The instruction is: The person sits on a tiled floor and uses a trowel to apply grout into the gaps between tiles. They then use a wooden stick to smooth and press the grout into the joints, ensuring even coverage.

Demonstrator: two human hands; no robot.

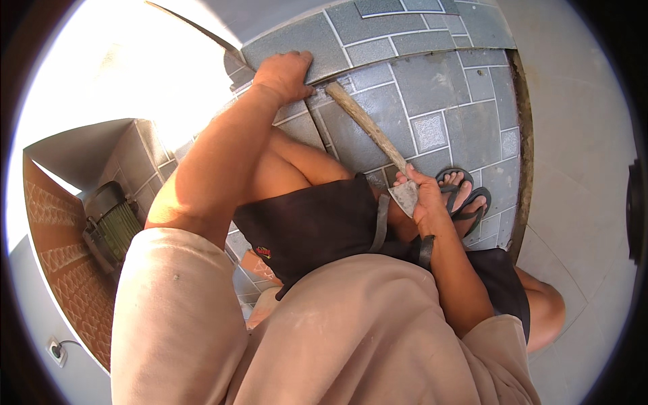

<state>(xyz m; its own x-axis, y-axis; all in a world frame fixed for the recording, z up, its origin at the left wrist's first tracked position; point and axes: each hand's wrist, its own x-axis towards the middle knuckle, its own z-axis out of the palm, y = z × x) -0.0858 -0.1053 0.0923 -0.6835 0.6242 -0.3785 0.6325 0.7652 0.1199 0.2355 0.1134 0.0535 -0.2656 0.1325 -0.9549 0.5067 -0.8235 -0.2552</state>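
Observation:
In my right hand [425, 196] is a tool with a long, worn wooden handle [368, 125] and a flat, grey metal head. My fingers close on it near the head, and the handle slants up and left over the grey tiles [368, 115]. Its far end lies close to the seam under a raised tiled ledge [297, 47]. My left hand [285, 75] lies on the front edge of that ledge, palm down, fingers extended and holding nothing. Whether the metal head is a hatchet or a trowel, I cannot tell.
My sandalled feet [466, 196] are on the tiles, beside a rough, dark edge [520, 148] bordering pale floor [574, 135]. At left stand a green motor [115, 223] and a brown patterned panel [61, 263]. A plug sits in a wall socket [57, 351]. Orange brick pieces [260, 265] lie by my leg.

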